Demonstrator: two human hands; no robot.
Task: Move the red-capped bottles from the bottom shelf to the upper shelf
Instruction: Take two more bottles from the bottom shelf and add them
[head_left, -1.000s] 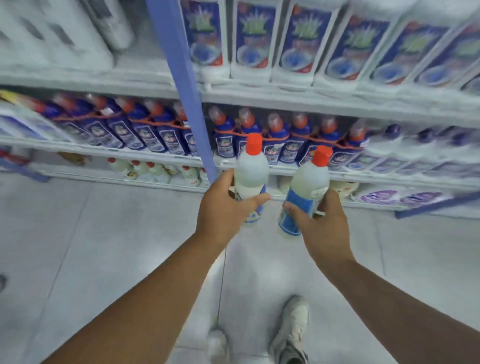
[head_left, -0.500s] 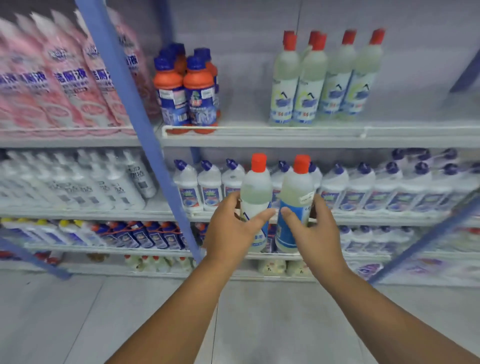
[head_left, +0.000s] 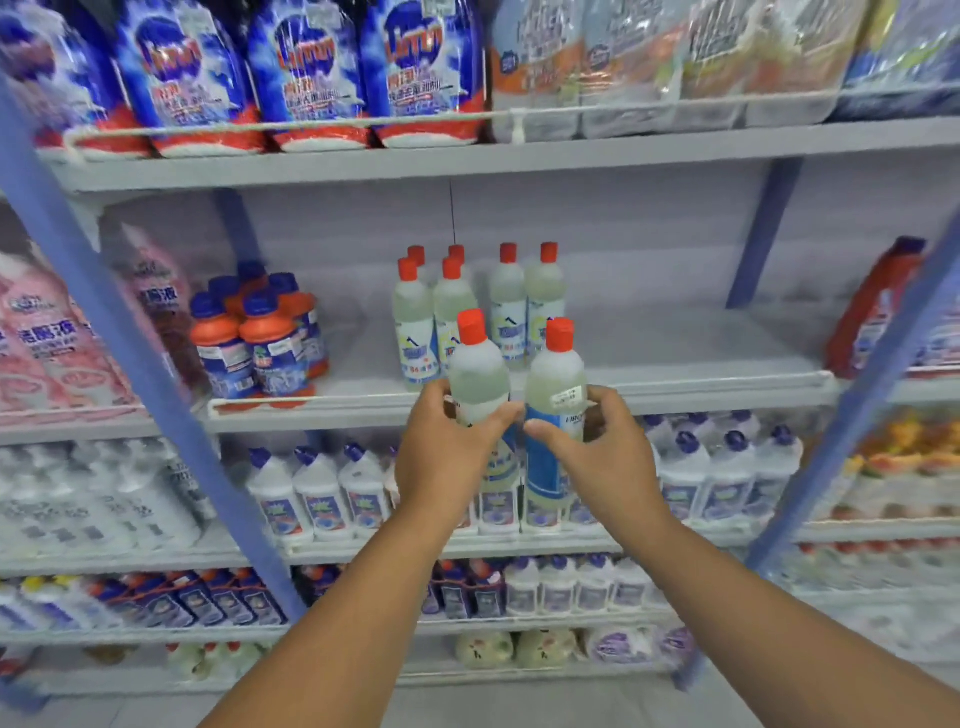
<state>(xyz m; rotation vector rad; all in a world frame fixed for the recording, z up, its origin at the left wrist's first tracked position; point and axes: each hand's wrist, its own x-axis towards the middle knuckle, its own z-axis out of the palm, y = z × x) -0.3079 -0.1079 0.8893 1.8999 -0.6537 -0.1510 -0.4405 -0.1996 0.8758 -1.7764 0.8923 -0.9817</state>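
My left hand (head_left: 447, 457) grips one red-capped bottle (head_left: 477, 371) of pale liquid, held upright. My right hand (head_left: 605, 460) grips a second red-capped bottle (head_left: 555, 384) with a blue label. Both bottles are raised in front of the upper shelf (head_left: 701, 384), just before its wire rail. On that shelf stand several more red-capped bottles (head_left: 506, 306), directly behind the two I hold. A few red-capped bottles (head_left: 208, 657) lie blurred on the bottom shelf at lower left.
Orange and blue bottles (head_left: 260, 343) stand left of the red-capped group. A red bottle (head_left: 878, 306) leans at the shelf's right end. Blue uprights (head_left: 130, 364) frame the bay. White blue-capped bottles (head_left: 322, 488) fill the shelf below, and bagged goods (head_left: 311, 73) sit above.
Both hands have lifted their bottles from low near the floor up to the level of the upper shelf. My view has tilted upward with them.
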